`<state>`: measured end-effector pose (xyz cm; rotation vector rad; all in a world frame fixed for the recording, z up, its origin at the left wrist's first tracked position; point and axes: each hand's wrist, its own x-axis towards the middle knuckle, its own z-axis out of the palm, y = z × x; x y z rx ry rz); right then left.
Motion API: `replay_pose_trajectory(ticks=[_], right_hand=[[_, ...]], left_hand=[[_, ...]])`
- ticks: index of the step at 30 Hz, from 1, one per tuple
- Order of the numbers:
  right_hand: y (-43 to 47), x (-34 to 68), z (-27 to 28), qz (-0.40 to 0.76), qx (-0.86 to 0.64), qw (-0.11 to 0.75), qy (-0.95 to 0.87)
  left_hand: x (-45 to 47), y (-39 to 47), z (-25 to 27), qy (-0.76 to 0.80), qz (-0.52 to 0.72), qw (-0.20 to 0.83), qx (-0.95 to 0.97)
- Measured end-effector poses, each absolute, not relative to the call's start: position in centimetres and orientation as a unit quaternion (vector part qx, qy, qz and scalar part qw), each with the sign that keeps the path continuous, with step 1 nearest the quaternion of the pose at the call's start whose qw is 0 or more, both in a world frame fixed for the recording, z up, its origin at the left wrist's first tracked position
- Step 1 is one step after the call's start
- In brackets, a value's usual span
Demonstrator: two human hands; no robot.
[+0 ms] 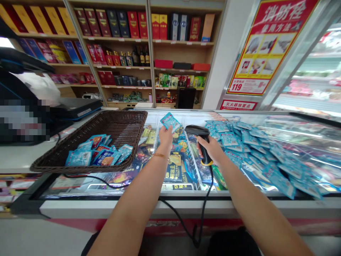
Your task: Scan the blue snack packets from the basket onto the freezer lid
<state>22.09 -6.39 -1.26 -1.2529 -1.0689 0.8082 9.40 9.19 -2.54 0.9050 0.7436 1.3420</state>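
Note:
My left hand (pixel 165 137) pinches a light-blue snack packet (pixel 170 121) by its lower edge, above the glass top of a chest freezer (pixel 106 204). Wrapped round the handle of a black barcode scanner (pixel 204 144) is my right hand (pixel 211 147). The scanner's head points left, toward the packet, with a gap between them. Its cable hangs down past the freezer's front edge. To the right, a large heap of similar blue packets (pixel 250 142) lies on the glass. On the left, a brown woven basket (pixel 125 122) holds several packets (pixel 80 156), mostly blue.
Bagged frozen goods (pixel 174 170) show through the freezer glass. Shelves (pixel 117 39) of boxes and bottles stand behind. A dark machine (pixel 18 92), partly blurred, is on the left counter (pixel 16 153). A red and yellow sign (pixel 266 46) hangs on the pillar.

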Motion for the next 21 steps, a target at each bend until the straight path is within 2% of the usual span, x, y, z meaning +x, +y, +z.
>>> replay_pose_trajectory(ticks=[21], right_hand=[[-7.23, 22.05, -0.93, 0.329, -0.550, 0.566, -0.518]], left_hand=[[9.57, 8.68, -3.16, 0.323, 0.580, 0.576, 0.478]])
